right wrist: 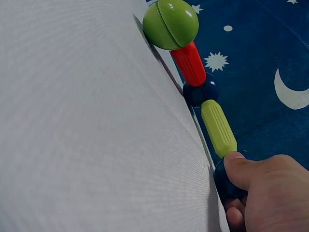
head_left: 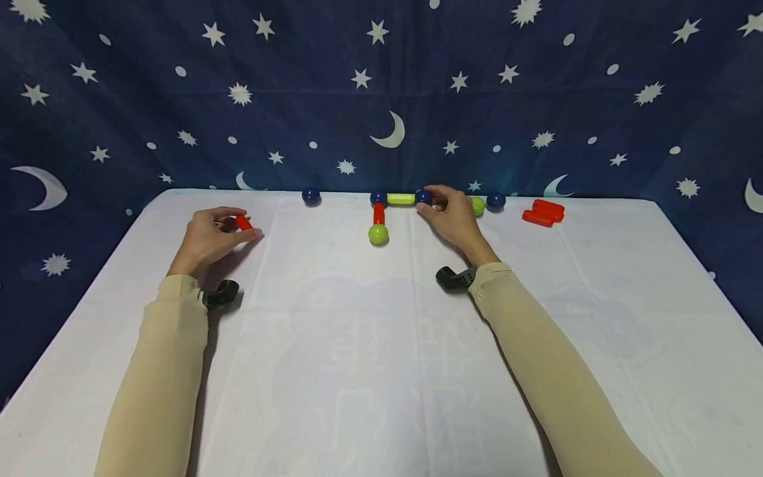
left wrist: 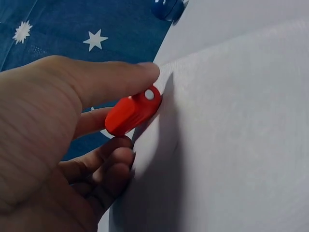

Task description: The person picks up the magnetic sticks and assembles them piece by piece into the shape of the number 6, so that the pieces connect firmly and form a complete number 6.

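Note:
My left hand [head_left: 205, 240] pinches a red magnetic rod [head_left: 243, 222] between thumb and fingers at the table's left. In the left wrist view, a pale round spot shows on the end of that rod [left wrist: 129, 115]. On the far edge, my right hand [head_left: 456, 220] holds a dark blue ball [head_left: 423, 197] by thumb and fingers. A yellow-green rod [head_left: 401, 199] joins this ball to a second blue ball [head_left: 378, 197]. From the second ball a red rod [head_left: 378, 214] runs toward me, ending in a green ball [head_left: 378, 234].
Left of the joined pieces sits a loose blue ball [head_left: 310, 196]. Beyond my right hand are another green ball [head_left: 477, 206], partly covered, and a blue ball [head_left: 496, 202]. Several red rods [head_left: 544, 212] lie farther right. A starry dark blue cloth [head_left: 334, 86] hangs behind the white table [head_left: 357, 371].

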`<move>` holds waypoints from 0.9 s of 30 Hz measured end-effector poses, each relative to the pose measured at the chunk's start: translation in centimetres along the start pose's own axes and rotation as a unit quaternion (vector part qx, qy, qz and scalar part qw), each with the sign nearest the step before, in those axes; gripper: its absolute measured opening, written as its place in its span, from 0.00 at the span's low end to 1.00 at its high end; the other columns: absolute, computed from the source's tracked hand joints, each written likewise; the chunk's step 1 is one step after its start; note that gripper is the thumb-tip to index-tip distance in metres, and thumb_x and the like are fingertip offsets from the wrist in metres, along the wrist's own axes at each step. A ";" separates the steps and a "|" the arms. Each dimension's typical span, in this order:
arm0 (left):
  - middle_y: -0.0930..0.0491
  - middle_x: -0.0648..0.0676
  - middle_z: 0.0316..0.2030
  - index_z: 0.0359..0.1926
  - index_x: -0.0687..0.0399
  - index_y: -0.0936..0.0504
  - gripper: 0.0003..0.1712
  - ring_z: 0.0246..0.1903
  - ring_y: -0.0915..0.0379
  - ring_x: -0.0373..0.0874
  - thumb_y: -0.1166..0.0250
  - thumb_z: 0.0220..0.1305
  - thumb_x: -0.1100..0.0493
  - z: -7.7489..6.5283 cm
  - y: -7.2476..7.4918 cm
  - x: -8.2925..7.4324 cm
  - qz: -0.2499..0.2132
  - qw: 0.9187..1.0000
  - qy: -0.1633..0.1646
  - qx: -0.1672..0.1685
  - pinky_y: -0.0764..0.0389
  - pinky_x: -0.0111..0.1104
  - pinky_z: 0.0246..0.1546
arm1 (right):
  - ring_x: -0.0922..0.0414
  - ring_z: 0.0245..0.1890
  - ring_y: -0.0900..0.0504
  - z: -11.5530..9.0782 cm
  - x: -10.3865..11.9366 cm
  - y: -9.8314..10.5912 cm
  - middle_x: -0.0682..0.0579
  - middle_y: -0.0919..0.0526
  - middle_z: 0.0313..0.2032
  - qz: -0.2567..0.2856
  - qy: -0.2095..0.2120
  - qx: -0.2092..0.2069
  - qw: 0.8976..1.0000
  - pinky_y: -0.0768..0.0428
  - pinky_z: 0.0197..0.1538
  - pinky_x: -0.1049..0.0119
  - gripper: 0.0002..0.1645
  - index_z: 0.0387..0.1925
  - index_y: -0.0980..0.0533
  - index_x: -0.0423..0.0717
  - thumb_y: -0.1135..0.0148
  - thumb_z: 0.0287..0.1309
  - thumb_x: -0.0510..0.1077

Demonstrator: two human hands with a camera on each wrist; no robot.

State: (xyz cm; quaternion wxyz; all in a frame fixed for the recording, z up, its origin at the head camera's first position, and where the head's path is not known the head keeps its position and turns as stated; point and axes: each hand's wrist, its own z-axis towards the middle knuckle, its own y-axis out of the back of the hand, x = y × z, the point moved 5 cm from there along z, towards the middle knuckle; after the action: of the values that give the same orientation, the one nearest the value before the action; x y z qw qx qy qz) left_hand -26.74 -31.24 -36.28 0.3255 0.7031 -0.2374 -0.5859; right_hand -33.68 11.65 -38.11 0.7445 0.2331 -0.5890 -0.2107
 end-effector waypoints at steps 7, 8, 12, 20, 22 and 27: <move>0.26 0.66 0.60 0.70 0.58 0.28 0.38 0.55 0.31 0.59 0.27 0.62 0.51 0.0 -0.2 -0.4 -0.030 0.999 -0.008 0.005 0.26 0.37 0.48 | 0.50 0.45 0.23 0.0 0.0 0.0 0.41 0.18 0.52 -0.002 -0.001 0.001 1.000 0.24 0.52 0.58 0.27 0.64 0.24 0.41 0.32 0.66 0.44; 0.26 0.66 0.60 0.71 0.58 0.28 0.38 0.55 0.31 0.59 0.28 0.63 0.52 0.0 -0.2 -0.4 -0.035 0.999 -0.009 0.006 0.25 0.37 0.49 | 0.50 0.45 0.23 0.0 0.0 0.0 0.41 0.18 0.52 -0.002 0.000 0.000 1.000 0.24 0.52 0.58 0.27 0.64 0.24 0.41 0.32 0.66 0.44; 0.27 0.66 0.62 0.71 0.57 0.29 0.38 0.56 0.31 0.58 0.28 0.62 0.55 0.0 -0.2 -0.5 -0.054 0.998 -0.007 0.006 0.26 0.38 0.50 | 0.50 0.45 0.23 0.0 0.1 0.0 0.41 0.18 0.52 0.000 0.000 0.001 1.000 0.24 0.52 0.58 0.27 0.64 0.24 0.41 0.32 0.66 0.44; 0.25 0.63 0.60 0.73 0.53 0.30 0.38 0.50 0.28 0.48 0.28 0.63 0.59 -0.2 -0.2 -0.7 -0.114 0.993 0.005 0.004 0.27 0.33 0.48 | 0.50 0.45 0.23 0.1 0.0 0.0 0.41 0.18 0.51 0.000 0.002 0.002 1.000 0.24 0.51 0.58 0.26 0.64 0.24 0.41 0.32 0.66 0.44; 0.24 0.63 0.59 0.72 0.54 0.30 0.37 0.46 0.26 0.44 0.29 0.63 0.60 -0.3 -0.2 -0.9 -0.138 0.990 0.000 0.004 0.25 0.29 0.47 | 0.50 0.45 0.23 0.1 0.0 0.0 0.41 0.18 0.52 0.000 0.002 0.002 1.000 0.24 0.52 0.58 0.27 0.64 0.24 0.41 0.32 0.66 0.44; 0.25 0.64 0.59 0.72 0.55 0.30 0.36 0.45 0.25 0.42 0.30 0.64 0.62 -0.4 -0.3 -1.8 -0.158 0.987 -0.012 0.012 0.21 0.23 0.43 | 0.50 0.45 0.23 0.0 0.0 0.0 0.41 0.18 0.52 0.000 0.002 0.002 1.000 0.23 0.52 0.58 0.27 0.64 0.24 0.41 0.33 0.66 0.44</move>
State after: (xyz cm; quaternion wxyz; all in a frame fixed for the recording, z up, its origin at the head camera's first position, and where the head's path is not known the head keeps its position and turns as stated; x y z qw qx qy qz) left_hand -26.69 -29.66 -35.24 0.2170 0.7286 -0.1341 -0.6357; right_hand -33.73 11.66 -38.12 0.7453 0.2354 -0.5878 -0.2088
